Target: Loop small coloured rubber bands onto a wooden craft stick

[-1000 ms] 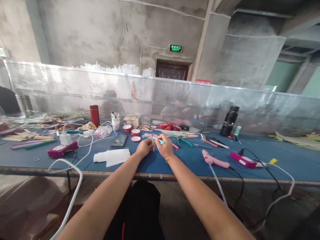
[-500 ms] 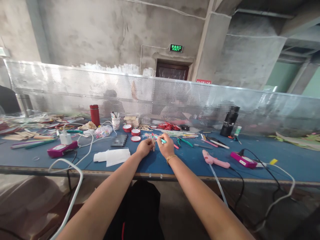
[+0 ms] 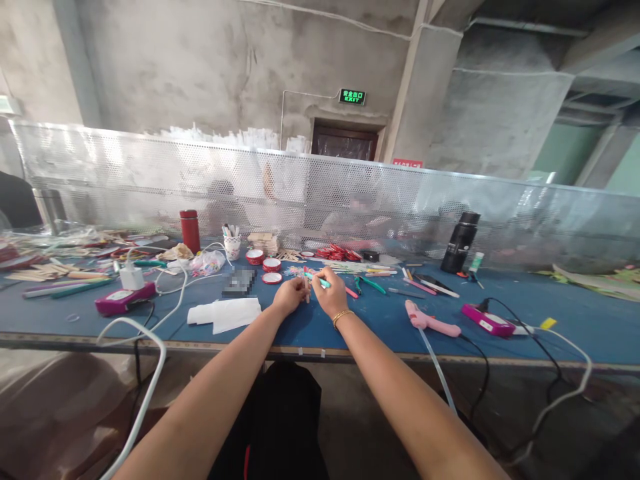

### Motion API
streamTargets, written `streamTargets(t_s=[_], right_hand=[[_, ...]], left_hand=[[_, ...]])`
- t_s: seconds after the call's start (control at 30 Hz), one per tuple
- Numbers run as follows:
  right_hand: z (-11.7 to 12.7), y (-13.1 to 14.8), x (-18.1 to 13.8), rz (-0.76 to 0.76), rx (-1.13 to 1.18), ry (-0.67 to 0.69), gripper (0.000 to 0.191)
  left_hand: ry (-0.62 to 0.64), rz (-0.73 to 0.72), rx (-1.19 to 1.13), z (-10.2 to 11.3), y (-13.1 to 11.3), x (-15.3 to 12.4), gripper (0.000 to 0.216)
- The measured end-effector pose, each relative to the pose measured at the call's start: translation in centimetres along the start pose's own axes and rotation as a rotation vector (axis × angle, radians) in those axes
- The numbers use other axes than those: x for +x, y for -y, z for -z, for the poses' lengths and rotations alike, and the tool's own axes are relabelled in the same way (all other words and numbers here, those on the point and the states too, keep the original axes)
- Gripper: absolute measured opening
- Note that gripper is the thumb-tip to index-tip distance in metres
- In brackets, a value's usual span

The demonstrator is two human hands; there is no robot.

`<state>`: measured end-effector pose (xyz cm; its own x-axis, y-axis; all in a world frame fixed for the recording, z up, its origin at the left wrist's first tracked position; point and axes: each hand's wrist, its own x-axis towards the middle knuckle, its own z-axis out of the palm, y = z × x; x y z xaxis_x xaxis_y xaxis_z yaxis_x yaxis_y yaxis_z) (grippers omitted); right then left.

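Observation:
My left hand (image 3: 290, 296) is closed, its fingertips pinching a small wooden stick (image 3: 307, 293) with red near its top, held upright above the blue table. In my right hand (image 3: 332, 293) is a turquoise marker (image 3: 324, 283), gripped like a pen. The marker's tip points left at the upper part of the stick; whether it touches cannot be made out. Just behind the hands lie small colourful bits (image 3: 294, 271). Round red-and-white tins (image 3: 271, 278) stand to the left of them, and green-handled pliers (image 3: 371, 285) lie to the right.
White paper (image 3: 227, 315) lies left of my hands. A pink glue gun (image 3: 431, 321) rests at right, near a purple power strip (image 3: 486, 321) with cables. Behind stand a red bottle (image 3: 189, 231), a pen cup (image 3: 232, 247), a black bottle (image 3: 461, 243) and a perforated metal screen (image 3: 280, 193).
My right hand and the marker have shifted very slightly left, and the marker's tip now covers more of the stick's upper end. My left hand stays in place.

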<state>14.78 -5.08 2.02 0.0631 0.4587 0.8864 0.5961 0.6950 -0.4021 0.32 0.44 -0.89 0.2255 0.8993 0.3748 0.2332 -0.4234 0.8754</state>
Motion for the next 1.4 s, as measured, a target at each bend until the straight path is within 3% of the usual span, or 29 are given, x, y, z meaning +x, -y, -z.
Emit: streamTargets(t_s=[1.17,1.4], right_hand=[[-0.01,0.00,0.00,0.010,-0.025,-0.004,0.012],[0.14,-0.09,0.00,-0.031,-0.063,-0.055,0.012]], left_hand=[[-0.009,0.010,0.035,0.04,-0.42,-0.25,0.013],[0.005,0.022,0.034,0.05,-0.49,-0.26,0.013]])
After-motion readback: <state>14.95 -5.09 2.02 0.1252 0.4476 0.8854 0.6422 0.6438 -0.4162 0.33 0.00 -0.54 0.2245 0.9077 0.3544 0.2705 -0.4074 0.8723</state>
